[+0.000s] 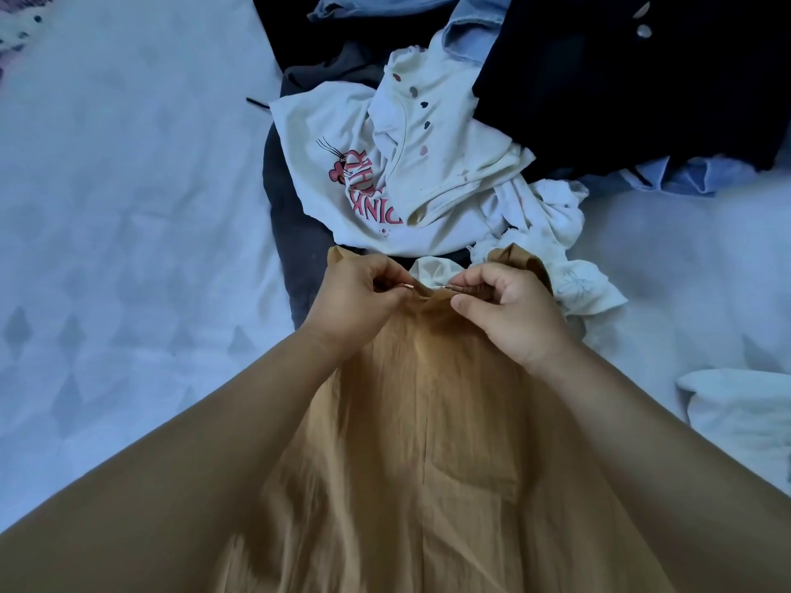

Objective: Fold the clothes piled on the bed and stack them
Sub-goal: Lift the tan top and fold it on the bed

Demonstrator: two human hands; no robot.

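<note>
Nearest the camera, the tan garment [428, 442] lay spread flat on the bed [128, 207], running up the middle of the view from the lower edge, with a patch pocket [471, 477] just right of its centre seam. At its far end, both hands worked the top edge of that garment: the left hand [355, 297] had its fingers curled and pinched a small bit of the neckline or waistband between thumb and forefinger, and the right hand [509, 306] did the same just beside it, thumb pressed against curled fingers on what looked like a small clasp or button, though it was too small to name with certainty. The step in hand seemed to be fastening or straightening the garment's top opening before any fold was made, so the folding itself looked barely begun. Just beyond the tan garment's top edge lay the unfolded pile: a white printed T-shirt [342, 173] with pink lettering, a cream top with small dark spots [428, 134] lying over it, and crumpled white cloth [552, 216] to the right. Farther past the tan garment sat dark clothing [620, 79] and pale blue denim [471, 36]. To the right of the tan garment, near the frame's edge, a pale folded piece [736, 413] rested on the bed, possibly the start of a stack. The next move likely called for letting go of the closure, smoothing the cloth, and bringing the sides inward evenly.
</note>
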